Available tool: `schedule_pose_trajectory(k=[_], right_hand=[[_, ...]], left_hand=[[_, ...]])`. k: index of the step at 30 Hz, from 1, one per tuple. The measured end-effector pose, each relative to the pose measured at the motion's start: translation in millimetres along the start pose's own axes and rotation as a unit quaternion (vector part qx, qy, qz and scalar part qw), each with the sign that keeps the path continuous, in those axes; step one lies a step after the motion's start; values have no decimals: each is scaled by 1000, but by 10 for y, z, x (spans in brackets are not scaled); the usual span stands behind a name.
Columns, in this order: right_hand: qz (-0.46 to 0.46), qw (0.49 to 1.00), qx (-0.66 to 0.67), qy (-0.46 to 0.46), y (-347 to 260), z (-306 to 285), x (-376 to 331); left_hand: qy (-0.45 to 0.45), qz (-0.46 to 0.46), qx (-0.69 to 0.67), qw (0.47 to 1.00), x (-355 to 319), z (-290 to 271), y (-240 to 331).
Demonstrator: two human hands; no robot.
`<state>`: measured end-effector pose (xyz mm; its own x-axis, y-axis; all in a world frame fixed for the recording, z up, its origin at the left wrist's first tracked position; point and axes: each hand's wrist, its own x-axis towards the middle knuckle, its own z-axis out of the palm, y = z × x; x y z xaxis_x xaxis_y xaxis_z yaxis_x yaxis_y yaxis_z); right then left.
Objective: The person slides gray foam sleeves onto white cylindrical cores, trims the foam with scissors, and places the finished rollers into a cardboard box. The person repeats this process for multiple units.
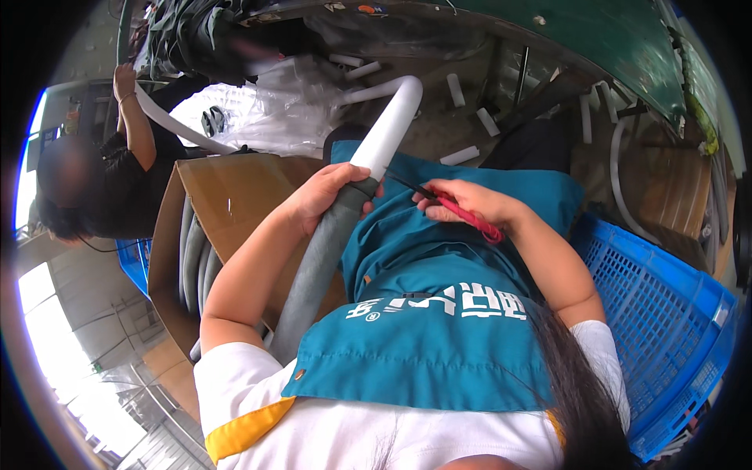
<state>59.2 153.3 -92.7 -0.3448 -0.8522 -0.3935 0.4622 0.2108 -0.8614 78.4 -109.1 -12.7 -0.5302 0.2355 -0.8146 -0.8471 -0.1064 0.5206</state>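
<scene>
My left hand [333,190] is wrapped around a long tube, at the spot where a grey-green fabric sleeve [317,262] ends and the bare white foam tube [389,129] begins. The sleeved part runs down beside my left arm; the white part bends over at the top and drops away toward the far side. In my right hand [474,202] is a pair of scissors with red-wrapped handles [474,219]. Their dark blades point at the white tube just beyond my left fingers. Whether the tips touch it I cannot tell.
An open cardboard box [235,200] with grey tubes [192,254] stands at my left. Blue plastic crates [642,298] are at my right. Short white tube pieces [487,121] litter the floor under a green table [580,39]. Another person [137,141] works at far left, holding a tube.
</scene>
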Motion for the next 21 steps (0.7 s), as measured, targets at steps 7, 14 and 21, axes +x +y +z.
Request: schedule_pose_trajectory(k=[7, 14, 21], right_hand=[[-52, 996, -55, 36, -149, 116, 166], [-22, 994, -52, 98, -131, 270, 167], [-45, 977, -109, 177, -100, 369, 163]], left_hand=[[-1, -22, 36, 999, -53, 93, -58], [11, -19, 52, 998, -34, 62, -38], [19, -28, 36, 999, 21, 29, -60]])
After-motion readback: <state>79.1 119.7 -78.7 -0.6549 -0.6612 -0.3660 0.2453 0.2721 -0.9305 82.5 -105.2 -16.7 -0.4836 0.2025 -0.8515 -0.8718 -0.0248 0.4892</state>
